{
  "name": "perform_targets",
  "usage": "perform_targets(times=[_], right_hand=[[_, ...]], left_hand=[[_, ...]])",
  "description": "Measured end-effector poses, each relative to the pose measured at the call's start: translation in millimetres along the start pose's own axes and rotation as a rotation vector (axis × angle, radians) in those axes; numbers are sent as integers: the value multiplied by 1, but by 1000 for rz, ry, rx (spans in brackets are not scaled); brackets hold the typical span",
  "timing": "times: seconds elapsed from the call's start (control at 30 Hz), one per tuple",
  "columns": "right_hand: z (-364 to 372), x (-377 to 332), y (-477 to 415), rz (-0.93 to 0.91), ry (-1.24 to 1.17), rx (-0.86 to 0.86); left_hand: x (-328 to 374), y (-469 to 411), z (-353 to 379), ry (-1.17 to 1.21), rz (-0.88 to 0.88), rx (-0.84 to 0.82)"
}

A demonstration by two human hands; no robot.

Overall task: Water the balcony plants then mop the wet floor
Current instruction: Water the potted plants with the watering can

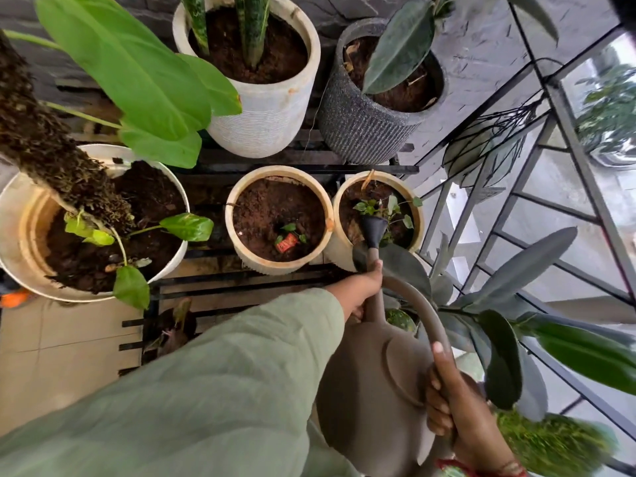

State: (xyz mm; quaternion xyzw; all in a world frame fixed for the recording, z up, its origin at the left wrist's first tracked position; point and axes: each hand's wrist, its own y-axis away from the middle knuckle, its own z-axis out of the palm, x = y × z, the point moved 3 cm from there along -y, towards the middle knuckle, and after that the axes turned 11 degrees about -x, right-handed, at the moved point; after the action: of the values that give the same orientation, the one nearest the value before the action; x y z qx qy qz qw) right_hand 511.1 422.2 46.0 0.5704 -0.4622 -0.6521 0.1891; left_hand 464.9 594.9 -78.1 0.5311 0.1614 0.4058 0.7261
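A brown watering can (371, 390) is tilted forward, and its dark rose head (374, 228) hangs over a small cream pot (418, 201) with a little green plant at the right of the lower shelf. My left hand (361, 290), in a green sleeve, grips the spout. Around the can's curved handle my right hand (444, 397) curls. Beside that pot stands a second cream pot (237, 194) with bare soil and a red tag.
A wide white pot (13, 208) with a moss pole sits at left. On the upper shelf stand a tall white pot (272, 108) and a speckled grey pot (358, 125). A black metal railing (578, 160) runs along the right. Beige floor tiles (62, 366) lie lower left.
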Motion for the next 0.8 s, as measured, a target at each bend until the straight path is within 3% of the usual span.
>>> perform_targets(times=[0.2, 0.33, 0.43, 0.53, 0.67, 0.8], right_hand=[[-9, 22, 15, 60, -27, 61], [-12, 27, 16, 51, -61, 83], [-13, 27, 13, 52, -73, 97], [-15, 25, 9, 73, -88, 119], [-18, 17, 2, 72, -118, 138], [-21, 13, -2, 73, -98, 153]], left_hand=[[-22, -24, 23, 54, 8, 72], [-17, -18, 34, 108, 6, 7], [-11, -19, 31, -34, 80, 40], [1, -22, 25, -244, 222, 162], [14, -20, 6, -207, 202, 524], [36, -25, -14, -834, 451, 749]])
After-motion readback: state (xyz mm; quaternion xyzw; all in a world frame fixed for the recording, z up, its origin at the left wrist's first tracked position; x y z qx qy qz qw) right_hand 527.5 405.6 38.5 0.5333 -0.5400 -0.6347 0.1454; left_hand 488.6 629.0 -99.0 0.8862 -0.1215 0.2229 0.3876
